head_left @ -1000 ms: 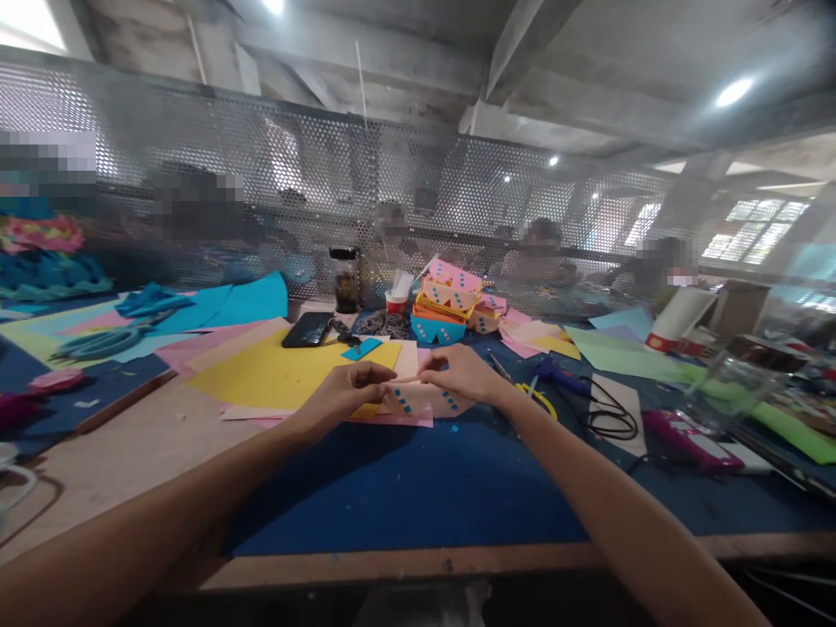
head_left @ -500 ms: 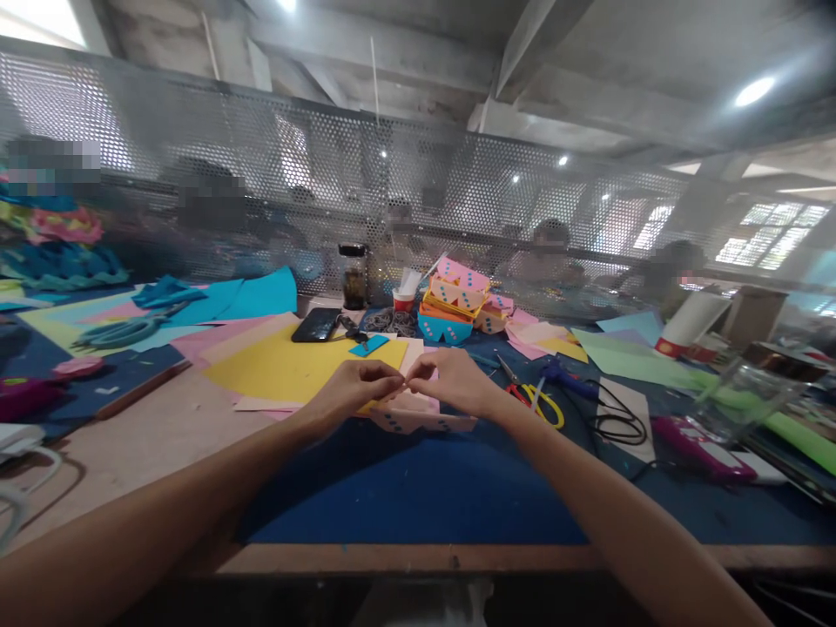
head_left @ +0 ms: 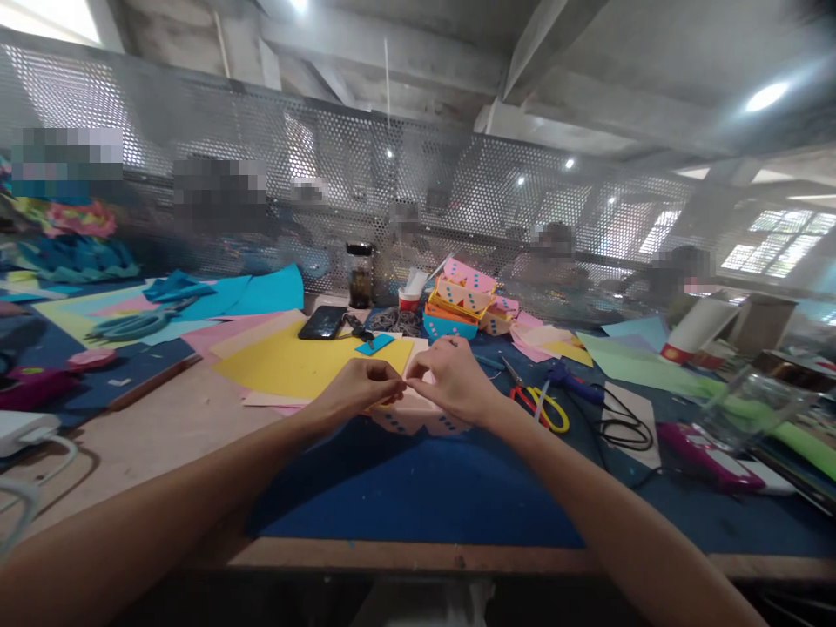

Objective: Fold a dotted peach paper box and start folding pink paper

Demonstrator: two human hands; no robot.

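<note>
My left hand (head_left: 369, 385) and my right hand (head_left: 448, 374) meet over the blue mat, fingertips pinched close together. Whatever lies between the fingers is too small to make out. Just below them sits a peach folded paper piece (head_left: 418, 424) with blue dots on its front, partly covered by both hands. A yellow sheet (head_left: 280, 366) on a stack of coloured paper reaches up to the left hand. Beyond the hands lies a small blue strip (head_left: 374, 345). Yellow-and-red-handled scissors (head_left: 555, 414) rest to the right of my right hand.
Dotted paper pieces (head_left: 461, 292) are piled at the back, near a dark phone (head_left: 323, 322) and a lidded bottle (head_left: 359, 274). A blue glue gun (head_left: 571, 381) with a cord lies right. A glass jar (head_left: 744, 401) stands farther right. Mesh panel (head_left: 431, 192) behind.
The view has shifted slightly, moving the scene a little to the right. My right hand has curled and risen somewhat over the peach piece; both hands remain pinched together.
</note>
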